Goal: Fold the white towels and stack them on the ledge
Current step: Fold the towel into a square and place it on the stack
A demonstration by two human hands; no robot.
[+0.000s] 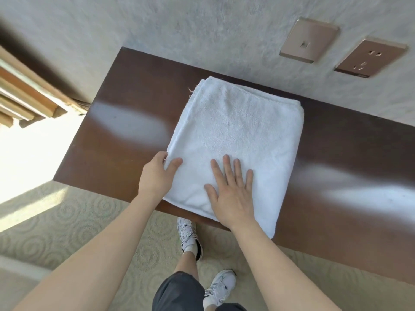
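A folded white towel [235, 135] lies on the dark brown wooden ledge [116, 153], its near edge slightly over the ledge's front. My left hand [157, 176] holds the towel's near left corner, thumb on top and fingers tucked beneath the edge. My right hand [231, 191] lies flat on the near part of the towel with its fingers spread and straight, pressing it down. Several layers show at the towel's far edge.
The ledge runs along a grey textured wall [202, 30] with a switch plate [310, 40] and a power socket [370, 57] at the upper right. A wooden frame [27, 95] stands at the left. Patterned carpet [78, 221] and my shoes [188, 234] are below.
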